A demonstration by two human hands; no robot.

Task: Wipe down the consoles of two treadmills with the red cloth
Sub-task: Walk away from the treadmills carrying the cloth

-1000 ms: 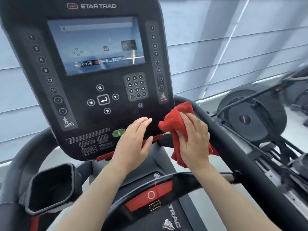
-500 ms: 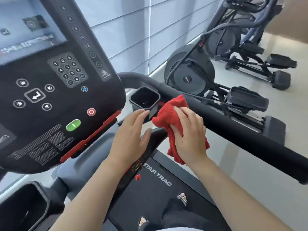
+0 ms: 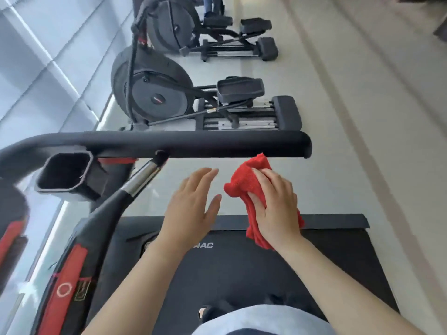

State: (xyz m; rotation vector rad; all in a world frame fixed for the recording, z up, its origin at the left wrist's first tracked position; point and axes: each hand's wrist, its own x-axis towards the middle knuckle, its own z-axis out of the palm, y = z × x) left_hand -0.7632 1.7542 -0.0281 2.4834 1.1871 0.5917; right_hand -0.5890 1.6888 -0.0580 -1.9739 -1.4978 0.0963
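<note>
- Gripping the red cloth (image 3: 250, 181), the right hand (image 3: 277, 206) curls its fingers over the bunched fabric, which sits under the palm and sticks out past the fingertips and beneath the wrist.
- The cloth is held in the air on the person's side of the treadmill handrail (image 3: 193, 141), near its free end. Whether its top corner touches the bar cannot be told.
- It is bright red, terry-textured and crumpled into loose folds.
- The left hand (image 3: 191, 206) hovers on the same side of the handrail, just beside the cloth, fingers straight and relaxed, holding nothing.
- A black cup holder (image 3: 65, 172) sits under the handrail's curved end.
- An elliptical trainer (image 3: 157, 93) stands beyond the handrail.
</note>
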